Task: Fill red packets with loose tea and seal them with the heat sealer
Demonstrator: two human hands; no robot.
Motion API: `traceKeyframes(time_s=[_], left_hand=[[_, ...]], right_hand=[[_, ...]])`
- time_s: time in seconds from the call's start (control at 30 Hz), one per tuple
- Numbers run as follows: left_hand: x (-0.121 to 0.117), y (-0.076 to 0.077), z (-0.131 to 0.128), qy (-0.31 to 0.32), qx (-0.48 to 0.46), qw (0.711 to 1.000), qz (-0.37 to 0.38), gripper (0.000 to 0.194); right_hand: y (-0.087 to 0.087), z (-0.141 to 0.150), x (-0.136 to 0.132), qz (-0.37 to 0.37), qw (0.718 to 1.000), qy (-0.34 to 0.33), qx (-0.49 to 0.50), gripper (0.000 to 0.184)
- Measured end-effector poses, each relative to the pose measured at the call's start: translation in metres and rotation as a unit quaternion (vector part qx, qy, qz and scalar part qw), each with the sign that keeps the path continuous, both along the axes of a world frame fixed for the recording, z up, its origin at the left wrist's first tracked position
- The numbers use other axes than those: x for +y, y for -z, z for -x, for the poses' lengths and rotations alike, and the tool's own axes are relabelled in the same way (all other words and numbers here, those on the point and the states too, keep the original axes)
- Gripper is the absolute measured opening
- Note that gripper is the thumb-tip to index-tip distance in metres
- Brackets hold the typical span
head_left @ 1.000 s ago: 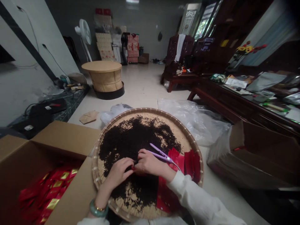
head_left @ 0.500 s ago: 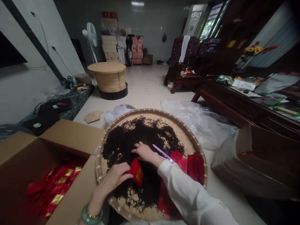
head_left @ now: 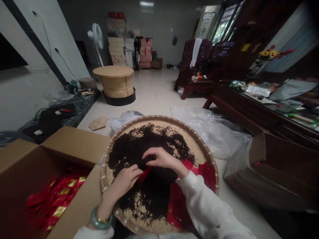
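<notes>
My left hand (head_left: 127, 180) pinches a small red packet (head_left: 144, 176) by its edge, tilted over the flat round bamboo tray (head_left: 210, 151). Just above the packet, my right hand (head_left: 160, 158) is curled, thumb and fingers drawn round what looks like a pinch of dark dried tea leaves. Similar tea leaves (head_left: 134, 141) lie spread across the tray. Flat red packets (head_left: 177, 204) rest in the tray's right part, partly covered by my right sleeve. The leaves between my right fingertips blend into the dark ones behind.
To the left, an open cardboard box (head_left: 74, 199) holds many red packets with gold labels (head_left: 59, 196). Another opened carton (head_left: 246, 166) stands to the right. Clear plastic sheeting (head_left: 206, 129) lies behind the tray, near a dark wooden table (head_left: 231, 106). A round wooden-topped stand (head_left: 113, 81) is farther back.
My right hand has lifted slightly from the tea leaves and curled in over the packet. My left hand has raised and tilted the packet. The purple stick seen beside my right wrist is now hidden.
</notes>
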State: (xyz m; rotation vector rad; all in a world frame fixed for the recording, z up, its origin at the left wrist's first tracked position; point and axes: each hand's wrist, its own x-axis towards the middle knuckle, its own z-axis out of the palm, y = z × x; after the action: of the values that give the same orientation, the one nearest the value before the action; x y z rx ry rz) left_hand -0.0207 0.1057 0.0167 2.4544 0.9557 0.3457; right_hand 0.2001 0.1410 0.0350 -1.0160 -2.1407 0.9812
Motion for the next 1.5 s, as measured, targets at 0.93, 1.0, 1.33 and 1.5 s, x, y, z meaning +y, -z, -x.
traceKeyframes(time_s=[0.93,1.0,1.33,1.5], left_hand=[[0.000,-0.003,0.006,0.015,-0.071,0.997,-0.013,0.025],[0.000,0.004,0.002,-0.022,-0.140,0.989,0.053,0.023],[-0.011,0.049,-0.037,-0.190,-0.272,0.844,0.421,0.040],[-0.012,0.046,-0.045,-0.213,-0.334,0.790,0.468,0.051]], right_hand=[[-0.014,0.009,-0.030,-0.180,0.931,-0.120,-0.295,0.016],[-0.013,0.010,-0.030,-0.178,0.927,-0.100,-0.314,0.020],[-0.006,-0.003,-0.031,-0.146,0.969,0.031,-0.198,0.019],[-0.004,-0.012,-0.029,-0.110,0.979,0.039,-0.165,0.015]])
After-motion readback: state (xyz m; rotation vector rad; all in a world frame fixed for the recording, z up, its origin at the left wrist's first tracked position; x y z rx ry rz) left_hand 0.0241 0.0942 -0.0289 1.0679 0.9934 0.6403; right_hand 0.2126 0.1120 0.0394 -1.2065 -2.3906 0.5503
